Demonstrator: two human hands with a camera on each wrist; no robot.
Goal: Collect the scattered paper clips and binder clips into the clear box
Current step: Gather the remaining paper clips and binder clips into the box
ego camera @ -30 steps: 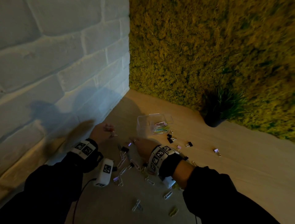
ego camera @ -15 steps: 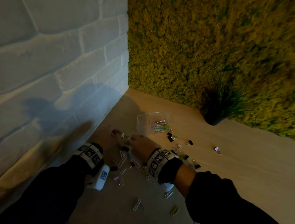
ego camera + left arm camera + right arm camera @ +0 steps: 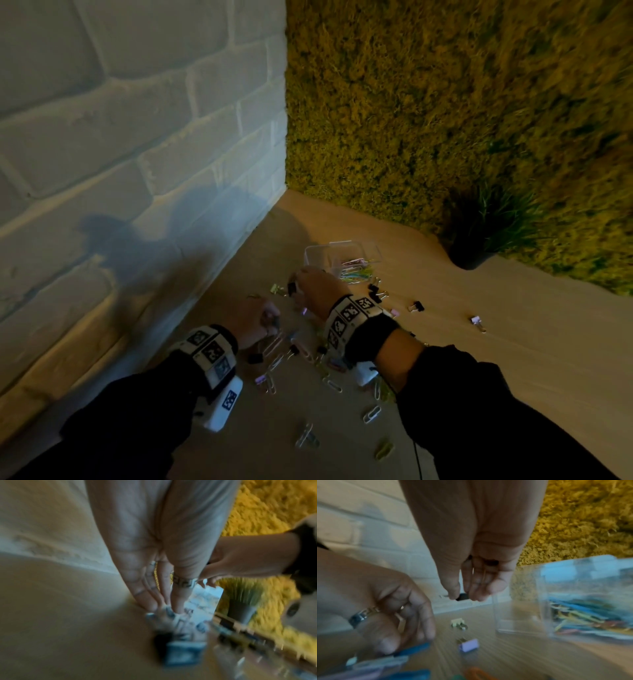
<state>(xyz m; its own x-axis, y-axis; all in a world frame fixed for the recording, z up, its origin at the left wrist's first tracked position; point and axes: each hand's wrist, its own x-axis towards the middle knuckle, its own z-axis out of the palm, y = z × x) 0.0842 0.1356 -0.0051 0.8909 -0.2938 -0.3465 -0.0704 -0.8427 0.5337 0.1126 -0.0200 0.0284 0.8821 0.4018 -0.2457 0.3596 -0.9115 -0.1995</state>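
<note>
While pinching a black clip [image 3: 462,597], right hand [image 3: 317,287] hangs beside box [image 3: 320,260]; left fingers [image 3: 178,601] together on clips, orientation blurred.

A white-painted brick wall [image 3: 130,137] fills the upper left of the frame, crossed low down by soft blue-grey shadows; a yellow-green moss wall [image 3: 445,102] fills the upper right, meeting it at a corner; a pale wooden tabletop [image 3: 534,349] spreads across the lower right; a dark potted grass plant [image 3: 486,233] stands at centre right against the moss; the light is dim and warm.
</note>
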